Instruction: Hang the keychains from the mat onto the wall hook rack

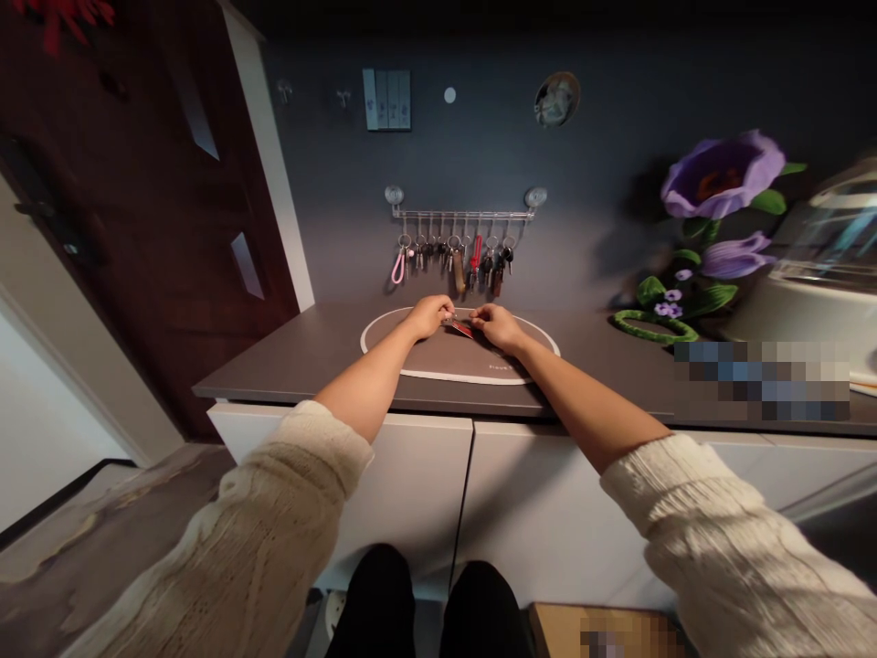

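Note:
Over the oval brown mat (445,364) with a white border, my left hand (430,316) is closed in a pinch on a small metal bunch that looks like keys. A red tag (463,329) lies beside its fingertips, between my two hands. My right hand (499,327) is a little to the right, its fingers curled together at the tag's other side. Something dark shows under those fingers, too small to name. Behind my hands, several key bunches (458,265) hang from a clear hook rail (466,216) on the wall, among them a pink loop (398,267) and a red strap (476,256).
The mat lies on a grey-brown countertop (288,356) above white cabinet doors (397,484). Purple fabric flowers (723,174) and a rounded white appliance (787,311) stand at the right. A dark red door (157,183) is at the left. Below sits a cardboard box (554,631).

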The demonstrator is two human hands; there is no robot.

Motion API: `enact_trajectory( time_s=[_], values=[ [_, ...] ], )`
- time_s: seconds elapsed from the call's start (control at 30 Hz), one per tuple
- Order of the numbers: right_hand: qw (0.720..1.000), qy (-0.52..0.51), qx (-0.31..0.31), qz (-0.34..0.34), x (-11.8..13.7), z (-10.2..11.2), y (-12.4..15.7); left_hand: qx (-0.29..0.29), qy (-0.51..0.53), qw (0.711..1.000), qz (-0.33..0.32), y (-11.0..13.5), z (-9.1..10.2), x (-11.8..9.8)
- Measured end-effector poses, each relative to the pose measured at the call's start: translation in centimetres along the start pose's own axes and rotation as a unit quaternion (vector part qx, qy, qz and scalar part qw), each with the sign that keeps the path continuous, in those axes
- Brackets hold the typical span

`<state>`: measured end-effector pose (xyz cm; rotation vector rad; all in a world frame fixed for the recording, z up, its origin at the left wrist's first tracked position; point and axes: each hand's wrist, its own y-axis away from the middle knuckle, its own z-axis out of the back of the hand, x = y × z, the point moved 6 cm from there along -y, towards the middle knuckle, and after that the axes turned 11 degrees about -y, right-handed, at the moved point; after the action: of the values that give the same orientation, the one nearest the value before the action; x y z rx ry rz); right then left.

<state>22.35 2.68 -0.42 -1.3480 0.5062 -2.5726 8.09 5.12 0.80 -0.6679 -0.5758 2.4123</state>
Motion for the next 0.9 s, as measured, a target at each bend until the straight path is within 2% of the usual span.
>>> enact_trajectory(
  time_s=[0.17,0.47,0.7,0.9],
  values=[
    [1.0,-0.015,0.002,0.025,0.4,-0.1,0.1,-0.015,0.038,0.999,0.019,0.0,0.6,-0.6],
    [0.99,-0.104,0.012,0.092,0.9,-0.2,-0.5,-0.056,0.049,0.997,-0.003,-0.1,1.4,-1.9],
    [0.977,-0.2,0.005,0.069,1.7,0.1,0.1,-0.093,0.041,0.995,-0.016,-0.1,1.7,-2.2],
    [0.97,-0.233,0.012,0.071,1.4,-0.1,-0.1,-0.097,0.031,0.995,-0.022,0.1,1.8,-2.8]
  ],
)
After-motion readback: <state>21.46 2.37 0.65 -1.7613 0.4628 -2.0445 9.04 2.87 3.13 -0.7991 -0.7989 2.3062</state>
